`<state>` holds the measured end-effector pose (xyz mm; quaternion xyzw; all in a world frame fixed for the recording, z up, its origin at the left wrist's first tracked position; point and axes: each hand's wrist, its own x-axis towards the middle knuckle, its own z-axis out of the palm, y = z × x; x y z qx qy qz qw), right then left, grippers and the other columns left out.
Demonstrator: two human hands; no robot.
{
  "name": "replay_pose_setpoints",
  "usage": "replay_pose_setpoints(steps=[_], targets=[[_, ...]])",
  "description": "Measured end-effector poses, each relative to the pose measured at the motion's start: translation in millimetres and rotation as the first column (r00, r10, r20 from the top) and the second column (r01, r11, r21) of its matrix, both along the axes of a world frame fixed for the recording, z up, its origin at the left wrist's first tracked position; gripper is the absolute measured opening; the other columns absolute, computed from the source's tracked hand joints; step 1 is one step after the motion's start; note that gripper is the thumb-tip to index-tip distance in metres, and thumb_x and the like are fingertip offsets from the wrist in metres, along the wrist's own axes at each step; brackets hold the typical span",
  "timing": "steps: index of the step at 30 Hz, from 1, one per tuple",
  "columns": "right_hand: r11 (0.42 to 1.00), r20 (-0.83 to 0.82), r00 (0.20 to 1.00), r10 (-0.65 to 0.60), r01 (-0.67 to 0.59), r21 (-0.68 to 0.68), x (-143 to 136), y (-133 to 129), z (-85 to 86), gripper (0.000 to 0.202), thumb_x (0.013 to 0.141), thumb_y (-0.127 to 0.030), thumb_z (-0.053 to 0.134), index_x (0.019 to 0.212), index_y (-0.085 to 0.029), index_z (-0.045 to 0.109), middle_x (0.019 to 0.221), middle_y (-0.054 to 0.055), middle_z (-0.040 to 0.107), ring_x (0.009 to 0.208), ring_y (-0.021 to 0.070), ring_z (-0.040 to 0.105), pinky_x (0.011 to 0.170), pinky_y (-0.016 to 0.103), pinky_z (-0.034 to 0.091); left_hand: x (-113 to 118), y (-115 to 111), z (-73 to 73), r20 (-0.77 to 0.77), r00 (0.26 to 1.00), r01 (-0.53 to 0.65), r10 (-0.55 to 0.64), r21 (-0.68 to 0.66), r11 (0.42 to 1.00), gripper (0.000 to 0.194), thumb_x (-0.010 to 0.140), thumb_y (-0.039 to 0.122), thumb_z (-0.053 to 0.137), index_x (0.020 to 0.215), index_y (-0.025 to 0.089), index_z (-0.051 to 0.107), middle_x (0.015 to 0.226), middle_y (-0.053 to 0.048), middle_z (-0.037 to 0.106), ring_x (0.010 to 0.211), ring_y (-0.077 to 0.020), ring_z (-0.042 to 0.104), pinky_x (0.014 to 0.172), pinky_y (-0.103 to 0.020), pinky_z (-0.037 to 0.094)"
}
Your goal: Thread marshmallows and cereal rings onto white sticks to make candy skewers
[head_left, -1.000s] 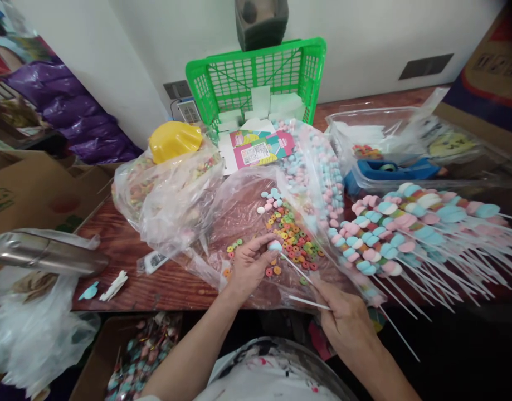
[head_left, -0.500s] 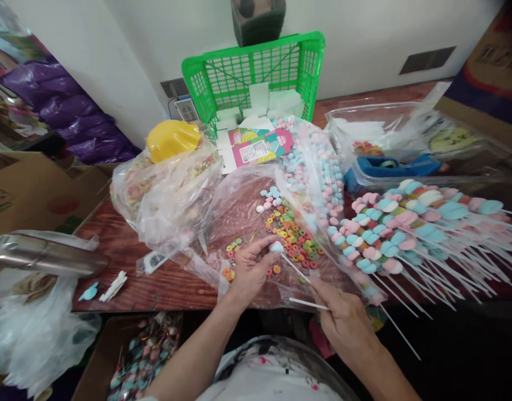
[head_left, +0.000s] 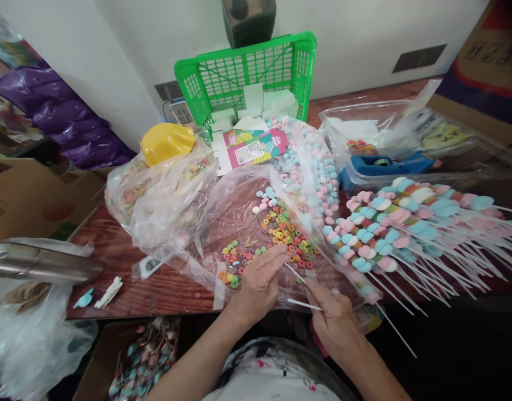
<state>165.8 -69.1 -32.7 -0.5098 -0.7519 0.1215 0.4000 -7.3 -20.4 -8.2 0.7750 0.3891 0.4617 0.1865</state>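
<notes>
My left hand (head_left: 259,283) is closed, its fingers pressed together over the upper end of a white stick (head_left: 295,273). The marshmallow it held a moment ago is hidden behind those fingers. My right hand (head_left: 337,317) grips the lower part of this stick, and a second white stick (head_left: 305,304) juts out from the same hand toward the left. Beneath and beyond my hands, colourful cereal rings (head_left: 287,234) lie loose on a clear plastic bag (head_left: 234,206). A few pink, blue and white marshmallows (head_left: 266,199) lie just past the rings.
Finished marshmallow skewers (head_left: 389,223) are piled at right. Behind stand a green basket (head_left: 247,67), printed cards (head_left: 253,149), a bag of marshmallows (head_left: 318,172) and a blue tape dispenser (head_left: 389,164). Left are a yellow bowl-like piece (head_left: 167,143), bagged rings (head_left: 155,195) and a steel flask (head_left: 42,263).
My left fingers have closed over the stick's tip, covering the pink, white and blue marshmallow that showed there before. The right hand still grips both sticks. The view has shifted slightly.
</notes>
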Motion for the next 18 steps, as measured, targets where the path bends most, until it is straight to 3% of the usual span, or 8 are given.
replay_pose_setpoints(steps=[6,12,14,16,18], targets=[[0.996,-0.108,0.994,-0.003,0.013,0.089,-8.9,-3.1,-8.8,0.035,0.086,-0.007,0.041,0.112,-0.013,0.065,0.085,0.01,0.075,0.069,0.0184,0.072,0.061,0.025,0.057,15.1,-5.7,-6.7,0.026,1.0,-0.005,0.003,0.095,0.995,0.051,0.084,-0.002,0.043,0.128,0.022,0.054,0.125,-0.011,0.063,0.118,-0.0177,0.058,0.1,-0.039,0.051],[0.999,-0.189,0.981,-0.04,0.043,0.011,-1.8,4.3,-7.7,0.031,0.086,-0.009,0.04,0.1,-0.014,0.066,0.07,0.005,0.071,0.057,0.0147,0.067,0.055,0.022,0.052,26.1,-17.6,2.4,-0.067,0.963,0.26,-0.26,-0.02,0.966,0.051,0.087,0.004,0.042,0.136,0.018,0.045,0.135,-0.014,0.055,0.124,-0.0206,0.053,0.102,-0.039,0.049],[0.995,-0.191,0.976,-0.101,0.097,-0.029,8.3,9.8,-3.6,0.028,0.086,-0.012,0.04,0.093,-0.015,0.067,0.062,0.002,0.067,0.054,0.0145,0.064,0.053,0.022,0.05,23.7,-2.3,7.8,-0.058,0.979,0.191,-0.194,-0.053,0.98,0.046,0.089,0.009,0.043,0.134,0.02,0.047,0.129,-0.011,0.06,0.118,-0.019,0.058,0.099,-0.036,0.05],[0.982,-0.184,0.965,-0.186,0.176,-0.069,19.0,14.4,0.2,0.026,0.087,-0.017,0.041,0.086,-0.015,0.067,0.056,0.0,0.062,0.05,0.014,0.059,0.051,0.022,0.047,19.0,24.8,11.9,-0.083,0.997,-0.01,0.005,-0.067,0.998,0.037,0.091,0.016,0.047,0.126,0.02,0.054,0.119,-0.01,0.066,0.108,-0.0192,0.062,0.094,-0.036,0.051],[0.968,-0.166,0.955,-0.245,0.232,-0.093,26.9,16.8,1.0,0.026,0.087,-0.021,0.042,0.083,-0.016,0.067,0.054,0.0,0.06,0.049,0.0138,0.055,0.049,0.023,0.044,14.9,55.1,13.6,-0.277,0.952,-0.147,0.131,-0.039,0.988,0.024,0.089,0.023,0.052,0.109,0.018,0.065,0.108,-0.011,0.068,0.1,-0.0226,0.062,0.091,-0.041,0.049]])
